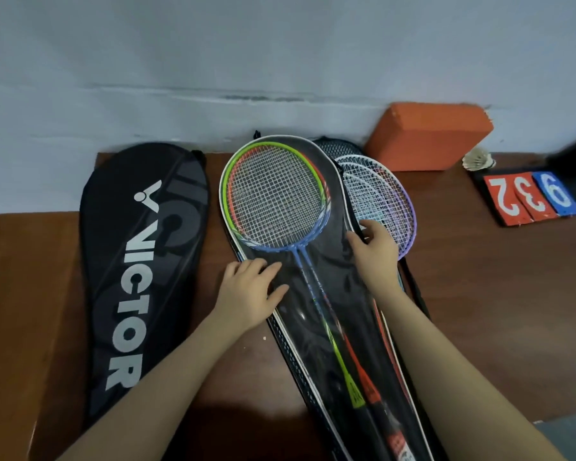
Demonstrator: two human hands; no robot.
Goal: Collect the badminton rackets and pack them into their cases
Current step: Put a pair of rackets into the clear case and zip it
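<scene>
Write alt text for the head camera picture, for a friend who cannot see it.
A person's left hand and right hand rest on a clear-fronted racket case holding colourful badminton rackets on a brown table. A black Victor case lies to its left, white and purple rackets to its right; an orange block, shuttlecock and score cards sit behind.

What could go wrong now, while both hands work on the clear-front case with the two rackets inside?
1. The right hand grips the edge of the clear-front case; a hard pull there might drag the white and purple rackets lying partly under it.
2. The left hand presses flat on the clear front, which might push on the racket shafts beneath.
</scene>
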